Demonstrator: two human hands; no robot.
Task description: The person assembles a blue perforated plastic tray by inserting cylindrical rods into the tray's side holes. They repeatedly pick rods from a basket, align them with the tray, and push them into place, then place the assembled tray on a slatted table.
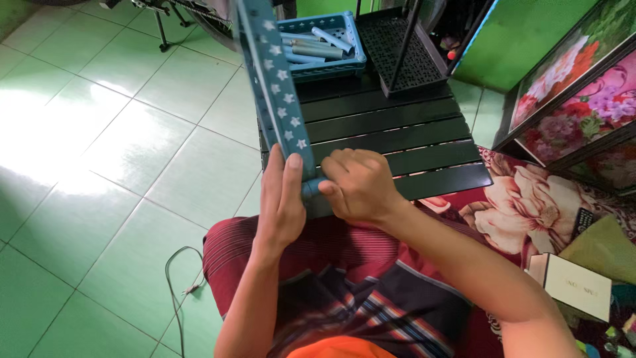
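Cloth in dark red stripes (318, 265) covers the person's lap at six o'clock, with a thin cable (175, 278) trailing over the green tiled floor (99, 132) at about seven o'clock. Just above the lap the left hand (281, 199) is wrapped around the lower end of a blue plastic panel (275, 86) cut with white star shapes, fingers flat along its side and thumb behind it. The right hand (358, 185) is curled closed at the panel's bottom corner, its fingertips pinching a small blue round piece (313, 189) that touches the left hand's grip. The panel stands on edge and leans away toward eleven o'clock, rising past the top of the view. Under both hands lies a black slatted board (411, 139). At three to four o'clock sit a floral mat (517, 205) and a cream box (576, 285). Farther off, at twelve o'clock, a blue basket (354, 59) holds several grey-blue tubes (318, 50), beside a black perforated tray (404, 53)
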